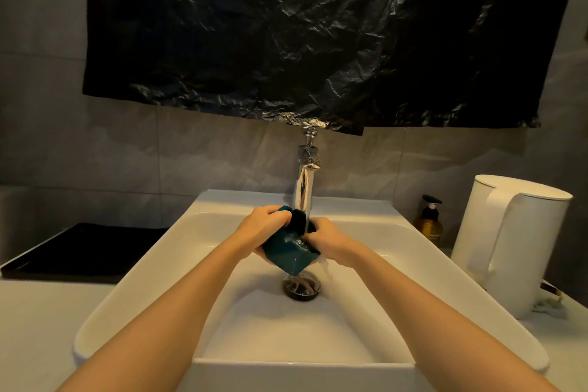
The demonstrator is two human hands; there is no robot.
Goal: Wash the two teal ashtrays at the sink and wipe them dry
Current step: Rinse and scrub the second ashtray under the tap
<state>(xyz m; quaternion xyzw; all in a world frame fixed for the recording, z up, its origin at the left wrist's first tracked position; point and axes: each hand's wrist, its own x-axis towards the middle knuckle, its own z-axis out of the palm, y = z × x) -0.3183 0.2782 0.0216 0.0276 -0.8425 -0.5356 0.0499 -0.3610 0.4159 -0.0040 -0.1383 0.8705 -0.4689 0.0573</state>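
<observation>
Head view: water runs from faucet point(304, 188) into white sink point(133, 280). Your left hand point(262, 224) and right hand point(329, 242) both grip the teal ashtray point(286, 251) above the drain point(302, 288). It is tilted, opening toward spout, one corner pointing down. Long axis: cannot tell.

A pale counter point(38, 328) is seen under dim, warm light, with a white rectangular basin point(133, 280) set on top of it at the centre. To the left, a flat black slab point(86, 248) with a light edge is laid against the tiled wall. To the right, an amber pump bottle point(429, 226) is stood near the wall, just beside a white kettle point(521, 245), at whose foot a pale cord point(549, 305) is bunched.
</observation>
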